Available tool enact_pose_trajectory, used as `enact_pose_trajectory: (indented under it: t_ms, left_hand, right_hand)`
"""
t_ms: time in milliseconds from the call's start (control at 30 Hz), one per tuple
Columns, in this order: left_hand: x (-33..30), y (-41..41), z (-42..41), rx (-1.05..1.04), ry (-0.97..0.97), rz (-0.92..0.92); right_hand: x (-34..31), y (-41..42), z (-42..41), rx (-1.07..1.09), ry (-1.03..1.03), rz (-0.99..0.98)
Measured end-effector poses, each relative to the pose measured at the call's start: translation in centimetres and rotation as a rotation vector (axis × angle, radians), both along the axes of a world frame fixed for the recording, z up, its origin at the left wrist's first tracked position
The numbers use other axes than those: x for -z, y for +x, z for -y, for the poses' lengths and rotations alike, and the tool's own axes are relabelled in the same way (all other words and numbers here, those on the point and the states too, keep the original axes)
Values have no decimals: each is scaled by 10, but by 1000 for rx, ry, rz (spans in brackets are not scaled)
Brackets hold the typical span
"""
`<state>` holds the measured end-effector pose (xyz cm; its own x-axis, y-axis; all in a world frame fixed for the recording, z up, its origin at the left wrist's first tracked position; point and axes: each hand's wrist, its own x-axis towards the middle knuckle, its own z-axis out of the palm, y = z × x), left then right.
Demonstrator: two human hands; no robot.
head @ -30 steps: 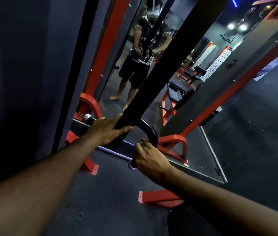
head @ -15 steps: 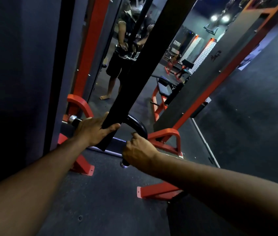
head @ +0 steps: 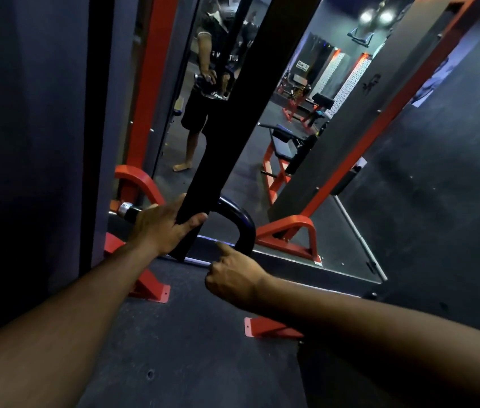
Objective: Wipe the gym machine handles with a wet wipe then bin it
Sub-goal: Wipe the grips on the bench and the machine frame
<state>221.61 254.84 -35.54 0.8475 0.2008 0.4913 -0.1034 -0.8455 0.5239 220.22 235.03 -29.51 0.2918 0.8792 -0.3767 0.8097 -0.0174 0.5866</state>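
- A curved black gym machine handle (head: 240, 219) is seen low in front of a wall mirror (head: 291, 160), hung from a wide black strap (head: 232, 125) that rises up and to the right.
- The left hand (head: 162, 228) is laid over the handle's left part, beside its silver end cap (head: 125, 208); its fingers are curled around the handle and the strap's lower end.
- The right hand (head: 232, 279) is held just below the handle's right bend, loosely curled, forefinger stretched toward the bar; whether they touch cannot be told.
- No wipe can be made out in either grip.
- Red frame feet (head: 291, 234) stand on the dark floor (head: 203, 363).
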Motion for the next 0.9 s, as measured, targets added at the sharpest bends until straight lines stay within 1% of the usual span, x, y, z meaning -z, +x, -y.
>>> enact_pose_trajectory:
  t_ms: [67,133,233,300,433,500,533,567,667,767,833,900]
  left_hand:
    - [2,2,0,-23,0,-1]
    - [4,4,0,-24,2,2]
    - [6,5,-2,-18,1,8]
    - [5,4,-1,-13,10,16]
    - [5,2,1,-36,32,54]
    - [7,0,2,-49,36,100]
    - [8,-1,3,-58,35,122]
    - [8,-2,2,-67,37,136]
    - [8,-4,3,-85,35,166]
    - [5,-8,6,-101,20,209]
    - [5,-9,6,-110,24,238]
    - [7,-7,7,-128,34,246]
  right_hand:
    - [-16,2,-3,-8,-8,27]
    - [-26,9,-2,23,9,107]
    - [-22,10,-1,78,23,149]
    - [-8,5,-3,105,50,109]
    - [28,4,-6,164,33,10]
    - [44,8,-4,150,90,-67]
    - [49,6,-4,177,130,-157]
    - [52,2,-3,219,197,-285]
    - [49,-9,18,469,487,-774]
    - [57,-9,62,693,772,-1119]
    - [60,1,88,869,1077,-1262]
    - [62,20,107,983,1400,-1287]
